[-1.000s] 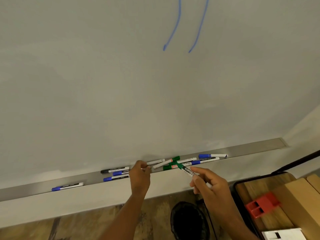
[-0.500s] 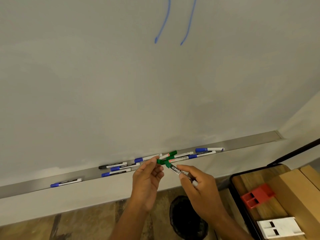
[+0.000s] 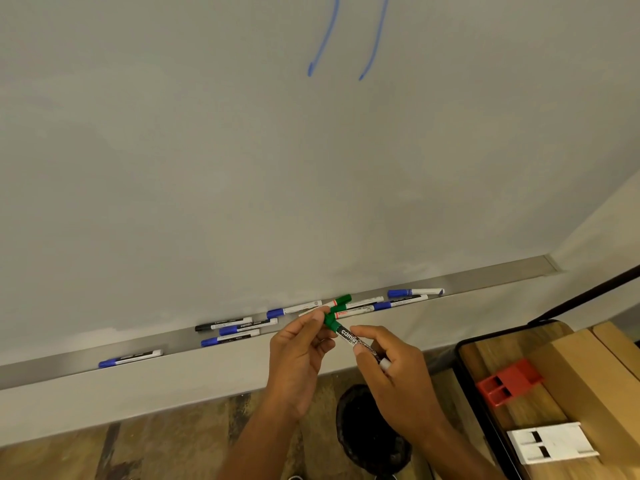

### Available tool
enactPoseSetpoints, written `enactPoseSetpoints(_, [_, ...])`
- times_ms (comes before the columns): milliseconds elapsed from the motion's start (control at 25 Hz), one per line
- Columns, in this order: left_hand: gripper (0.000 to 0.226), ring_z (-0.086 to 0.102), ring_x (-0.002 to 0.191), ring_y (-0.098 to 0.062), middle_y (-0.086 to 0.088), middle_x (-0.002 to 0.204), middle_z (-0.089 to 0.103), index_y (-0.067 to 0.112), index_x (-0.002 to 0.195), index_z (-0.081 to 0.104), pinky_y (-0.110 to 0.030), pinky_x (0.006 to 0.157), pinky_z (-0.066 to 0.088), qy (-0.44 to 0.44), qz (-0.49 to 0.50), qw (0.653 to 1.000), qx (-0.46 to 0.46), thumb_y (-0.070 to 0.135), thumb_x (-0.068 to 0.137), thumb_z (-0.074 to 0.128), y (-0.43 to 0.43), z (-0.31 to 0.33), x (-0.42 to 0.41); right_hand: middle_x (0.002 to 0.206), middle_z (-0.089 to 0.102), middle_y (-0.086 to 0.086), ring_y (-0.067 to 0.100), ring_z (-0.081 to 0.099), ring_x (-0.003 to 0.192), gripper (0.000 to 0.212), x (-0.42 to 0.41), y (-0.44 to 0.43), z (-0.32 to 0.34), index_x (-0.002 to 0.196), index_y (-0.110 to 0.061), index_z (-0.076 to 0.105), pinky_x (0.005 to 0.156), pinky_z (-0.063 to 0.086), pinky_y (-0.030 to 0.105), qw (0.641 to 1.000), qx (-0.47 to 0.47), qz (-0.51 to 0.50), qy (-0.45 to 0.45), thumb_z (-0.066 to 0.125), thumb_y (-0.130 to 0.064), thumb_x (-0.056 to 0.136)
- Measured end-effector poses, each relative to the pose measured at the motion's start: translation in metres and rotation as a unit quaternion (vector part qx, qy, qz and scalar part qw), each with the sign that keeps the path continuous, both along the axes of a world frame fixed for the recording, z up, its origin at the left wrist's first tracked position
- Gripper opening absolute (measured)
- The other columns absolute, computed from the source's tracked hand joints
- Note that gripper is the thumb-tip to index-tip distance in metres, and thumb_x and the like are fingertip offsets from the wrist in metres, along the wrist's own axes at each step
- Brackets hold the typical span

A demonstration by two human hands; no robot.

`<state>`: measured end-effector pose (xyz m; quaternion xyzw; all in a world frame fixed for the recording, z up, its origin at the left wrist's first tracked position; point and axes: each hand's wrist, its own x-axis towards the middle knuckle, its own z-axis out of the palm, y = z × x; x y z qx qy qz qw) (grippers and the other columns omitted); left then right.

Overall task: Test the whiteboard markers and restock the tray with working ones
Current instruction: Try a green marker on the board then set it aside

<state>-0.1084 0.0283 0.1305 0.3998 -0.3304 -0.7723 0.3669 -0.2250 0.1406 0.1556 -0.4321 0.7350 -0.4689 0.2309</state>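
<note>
Green marker: the green marker point(image 3: 348, 336) is in the air just in front of the tray point(image 3: 502, 277), a little below its front lip. It is held between both hands and touches nothing in the tray.
Right hand: the right hand point(image 3: 398, 372) has thumb and fingers curled round the rear half of the printed barrel. The white tail end pokes out past the fingers.
Left hand: the left hand point(image 3: 298, 355) pinches the green cap end between thumb and fingertips.
Place in the grip: the marker bridges the gap between the 2 hands, with the cap in the left and the rear in the right. The printed middle is bare between them.
Long axis: slanted, crossing the tray's line at an angle.
Pointing: the cap end points up and left toward the tray, and the white tail points down and right away from it.
Cap: seated on the barrel; whether it is loosened cannot be told.
In the tray: 2 green-capped markers point(image 3: 341, 300) lie just behind the held cap. A black-capped marker point(image 3: 223, 323) lies further left, and blue-capped markers point(image 3: 415, 292) are scattered along the length.
Above the tray: the whiteboard point(image 3: 311, 168) carries 2 blue strokes point(image 3: 325, 32).
Below the tray: a black bin point(image 3: 370, 431) stands on the floor.
Past the tray's right end: a wooden table point(image 3: 491, 351) holds a red piece point(image 3: 509, 382), a white piece point(image 3: 550, 443) and a cardboard box point(image 3: 595, 386).
</note>
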Motion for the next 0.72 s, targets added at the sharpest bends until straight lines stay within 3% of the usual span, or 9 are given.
enactPoseSetpoints(120, [0.028,0.074,0.089,-0.018,-0.016,0.108,0.08,0.014,0.11,0.084,-0.028,0.078,0.064,-0.005,0.017,1.0,-0.014,0.027,0.087,0.073,0.007,0.001,-0.004,0.062,0.062,-0.022,0.002,0.06,0.066,0.011,0.002,-0.001,-0.009,0.096,-0.029,0.064,0.059,0.045,0.018,1.0,-0.016,-0.014,-0.018,0.062,-0.019,0.098])
enactPoseSetpoints(200, [0.026,0.076,0.092,-0.019,-0.015,0.11,0.081,0.018,0.108,0.085,-0.027,0.08,0.064,-0.003,0.026,0.999,-0.025,0.027,0.087,0.072,0.012,0.001,-0.007,0.075,0.066,-0.028,-0.001,0.063,0.074,0.009,0.001,0.002,-0.01,0.101,-0.024,0.067,0.063,0.048,0.016,0.999,-0.046,0.0,-0.029,0.059,-0.024,0.099])
enactPoseSetpoints(280, [0.026,0.077,0.096,-0.021,-0.014,0.11,0.081,0.019,0.107,0.085,-0.029,0.084,0.065,-0.001,0.025,0.999,-0.037,0.027,0.087,0.072,0.014,0.002,-0.01,0.096,0.069,-0.024,0.0,0.066,0.092,0.021,0.002,0.002,-0.01,0.113,-0.027,0.069,0.079,0.053,0.014,0.996,-0.083,0.022,-0.029,0.052,-0.031,0.102])
enactPoseSetpoints(320, [0.026,0.077,0.097,-0.022,-0.014,0.11,0.081,0.019,0.107,0.085,-0.029,0.084,0.064,-0.003,0.024,0.999,-0.042,0.028,0.086,0.072,0.014,0.002,-0.011,0.095,0.069,-0.02,-0.002,0.066,0.093,0.023,0.002,0.002,-0.01,0.108,-0.033,0.069,0.081,0.052,0.011,0.995,-0.092,0.022,-0.043,0.049,-0.04,0.102])
enactPoseSetpoints(440, [0.029,0.077,0.099,-0.021,-0.012,0.11,0.081,0.019,0.108,0.085,-0.031,0.085,0.063,-0.028,0.018,0.998,-0.054,0.031,0.085,0.073,0.01,0.0,-0.012,0.072,0.061,-0.007,-0.002,0.06,0.063,0.031,0.003,-0.001,-0.019,0.09,-0.047,0.059,0.057,0.048,0.013,0.996,-0.051,-0.013,-0.072,0.039,-0.071,0.091])
enactPoseSetpoints(520, [0.031,0.076,0.098,-0.018,-0.011,0.11,0.081,0.015,0.11,0.084,-0.032,0.086,0.062,-0.04,0.014,0.997,-0.058,0.031,0.086,0.074,0.008,-0.006,-0.014,0.067,0.057,-0.008,0.008,0.053,0.055,0.017,-0.003,0.004,-0.027,0.094,-0.049,0.056,0.049,0.045,0.019,0.998,0.004,-0.004,-0.058,0.041,-0.058,0.098])
enactPoseSetpoints(600, [0.029,0.076,0.093,-0.016,-0.011,0.107,0.081,0.009,0.115,0.081,-0.031,0.083,0.063,-0.062,0.014,0.995,-0.071,0.024,0.091,0.074,0.007,-0.02,-0.014,0.064,0.056,-0.008,0.006,0.051,0.054,0.022,-0.012,0.013,-0.039,0.09,-0.038,0.061,0.051,0.044,0.017,0.995,0.044,0.013,-0.087,0.044,-0.04,0.104])
enactPoseSetpoints(720, [0.016,0.078,0.089,-0.016,-0.008,0.1,0.082,0.011,0.111,0.081,-0.029,0.08,0.065,-0.137,-0.011,0.986,-0.091,0.014,0.098,0.073,0.014,-0.058,-0.017,0.07,0.062,0.001,0.009,0.058,0.06,0.028,-0.021,0.028,-0.068,0.086,-0.019,0.066,0.057,0.046,0.018,0.985,0.129,0.071,-0.091,0.049,-0.033,0.103])
